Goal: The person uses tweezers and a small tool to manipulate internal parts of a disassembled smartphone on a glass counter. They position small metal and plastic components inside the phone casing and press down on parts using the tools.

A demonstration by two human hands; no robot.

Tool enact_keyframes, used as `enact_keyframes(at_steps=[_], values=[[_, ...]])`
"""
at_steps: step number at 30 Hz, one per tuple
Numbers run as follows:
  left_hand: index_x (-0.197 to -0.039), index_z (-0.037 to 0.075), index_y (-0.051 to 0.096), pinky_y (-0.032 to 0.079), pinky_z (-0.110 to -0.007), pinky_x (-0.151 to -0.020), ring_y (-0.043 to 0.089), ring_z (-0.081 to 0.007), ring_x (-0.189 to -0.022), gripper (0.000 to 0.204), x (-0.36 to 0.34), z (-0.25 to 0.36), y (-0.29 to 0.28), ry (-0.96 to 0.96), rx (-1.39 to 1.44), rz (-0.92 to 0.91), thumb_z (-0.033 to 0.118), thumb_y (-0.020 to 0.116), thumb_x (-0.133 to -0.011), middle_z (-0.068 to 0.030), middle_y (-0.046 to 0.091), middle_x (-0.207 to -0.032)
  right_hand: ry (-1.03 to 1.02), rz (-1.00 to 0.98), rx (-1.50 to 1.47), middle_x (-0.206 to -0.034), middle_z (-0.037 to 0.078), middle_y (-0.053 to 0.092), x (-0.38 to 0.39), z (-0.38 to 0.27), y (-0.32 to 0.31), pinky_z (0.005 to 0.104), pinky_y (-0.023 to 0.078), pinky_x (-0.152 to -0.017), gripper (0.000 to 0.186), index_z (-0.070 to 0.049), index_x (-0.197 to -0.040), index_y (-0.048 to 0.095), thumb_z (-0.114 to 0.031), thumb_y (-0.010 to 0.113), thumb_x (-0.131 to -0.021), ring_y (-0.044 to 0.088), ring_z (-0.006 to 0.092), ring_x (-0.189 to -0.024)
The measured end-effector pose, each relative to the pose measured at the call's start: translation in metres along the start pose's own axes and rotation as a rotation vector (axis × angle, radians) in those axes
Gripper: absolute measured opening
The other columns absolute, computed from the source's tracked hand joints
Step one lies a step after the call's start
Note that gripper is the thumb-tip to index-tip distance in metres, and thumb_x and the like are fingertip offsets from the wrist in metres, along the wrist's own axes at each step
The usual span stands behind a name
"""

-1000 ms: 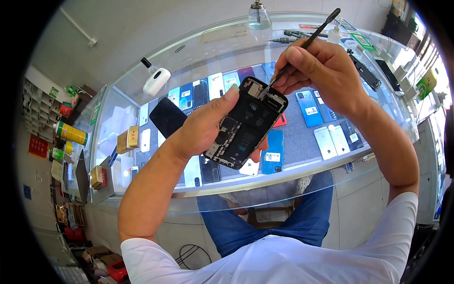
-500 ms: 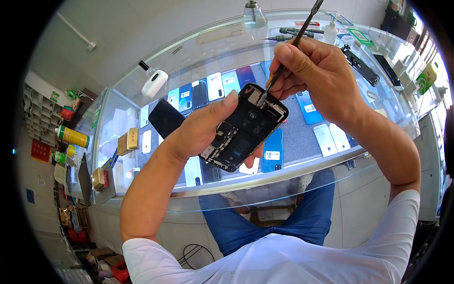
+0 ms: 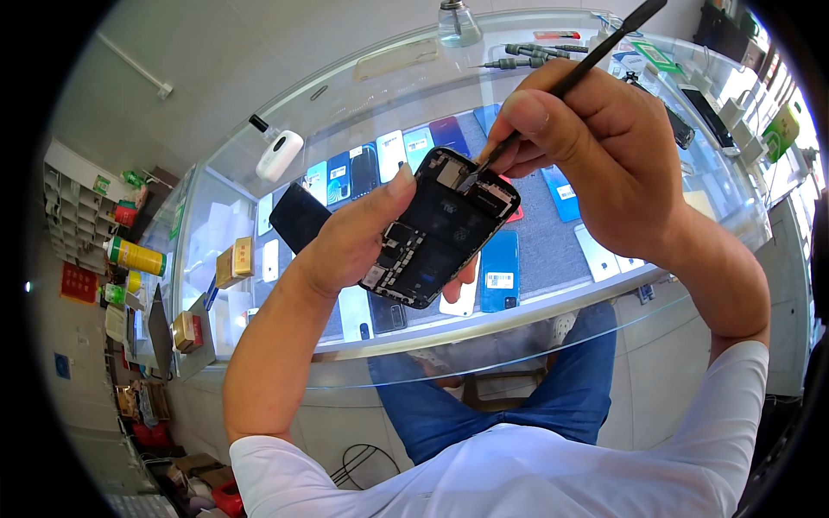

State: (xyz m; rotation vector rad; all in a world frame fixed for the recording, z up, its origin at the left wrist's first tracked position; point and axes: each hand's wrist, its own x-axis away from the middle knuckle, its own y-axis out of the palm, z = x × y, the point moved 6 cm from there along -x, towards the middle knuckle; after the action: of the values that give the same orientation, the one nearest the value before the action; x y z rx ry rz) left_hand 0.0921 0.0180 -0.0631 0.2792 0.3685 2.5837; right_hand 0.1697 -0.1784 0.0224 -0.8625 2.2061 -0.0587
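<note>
My left hand grips an opened smartphone above a glass counter, thumb along its left edge and fingertips showing beneath. The phone's back is off, baring a black battery, boards and small metal parts. In my right hand is a dark metal spudger, held like a pen. Its flat wide end points up to the right. The lower tip touches, or nearly touches, the parts near the phone's top edge. Just left of my left hand lies a black screen panel, partly hidden by the hand.
Several phones fill the glass display counter beneath my hands. On top are a white oval device, a glass bottle, screwdrivers and a dark phone. Small boxes and a yellow can are at the left.
My right hand looks nearer and larger, and the spudger leans further to the right. The phone has shifted slightly left and up, still in my left hand.
</note>
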Motion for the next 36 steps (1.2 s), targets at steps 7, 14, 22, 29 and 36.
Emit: enact_keyframes(at_steps=[7, 14, 22, 29, 36], values=[[-0.154, -0.007, 0.049, 0.066, -0.045, -0.080, 0.079, -0.0369, -0.092, 0.096, 0.003, -0.002, -0.002, 0.020, 0.051, 0.019, 0.076, 0.039, -0.108, -0.0304, 0.074, -0.111, 0.044, 0.106, -0.189, -0.099, 0.016, 0.077, 0.002, 0.005, -0.006, 0.0349, 0.070, -0.082, 0.039, 0.003, -0.112, 0.065, -0.030, 0.047, -0.120, 0.083, 0.0255, -0.095], [-0.156, -0.003, 0.049, 0.064, -0.047, -0.083, 0.078, -0.0354, -0.090, 0.094, 0.002, -0.001, -0.002, 0.058, 0.107, 0.029, 0.077, 0.034, -0.108, -0.0301, 0.074, -0.112, -0.286, -0.047, 0.125, -0.098, 0.014, 0.074, 0.002, -0.007, -0.006, 0.0325, 0.070, -0.078, 0.039, 0.004, -0.112, 0.064, -0.028, 0.045, -0.120, 0.083, 0.0283, -0.099], [-0.156, -0.002, 0.050, 0.066, -0.045, -0.085, 0.080, -0.0347, -0.095, 0.085, 0.001, -0.003, -0.005, 0.118, 0.161, -0.032, 0.070, 0.036, -0.112, -0.0280, 0.075, -0.117, -0.271, -0.083, 0.335, -0.096, 0.017, 0.078, 0.004, -0.013, -0.006, 0.0363, 0.068, -0.081, 0.030, 0.006, -0.107, 0.067, -0.018, 0.052, -0.118, 0.083, 0.0274, -0.092], [-0.156, -0.001, 0.050, 0.066, -0.044, -0.085, 0.080, -0.0340, -0.095, 0.086, 0.000, -0.003, -0.006, 0.143, 0.154, -0.006, 0.071, 0.034, -0.112, -0.0277, 0.075, -0.117, -0.392, -0.105, 0.416, -0.099, 0.020, 0.080, 0.009, -0.022, 0.001, 0.0393, 0.068, -0.084, 0.020, 0.008, -0.106, 0.070, -0.009, 0.060, -0.112, 0.083, 0.0316, -0.092], [-0.156, 0.000, 0.050, 0.068, -0.040, -0.083, 0.082, -0.0325, -0.095, 0.084, 0.001, 0.001, -0.004, 0.186, 0.138, 0.027, 0.070, 0.034, -0.112, -0.0274, 0.076, -0.118, -0.125, -0.017, 0.129, -0.101, 0.020, 0.080, 0.000, 0.001, -0.007, 0.0398, 0.067, -0.089, 0.025, 0.007, -0.108, 0.071, -0.015, 0.061, -0.113, 0.082, 0.0314, -0.099]])
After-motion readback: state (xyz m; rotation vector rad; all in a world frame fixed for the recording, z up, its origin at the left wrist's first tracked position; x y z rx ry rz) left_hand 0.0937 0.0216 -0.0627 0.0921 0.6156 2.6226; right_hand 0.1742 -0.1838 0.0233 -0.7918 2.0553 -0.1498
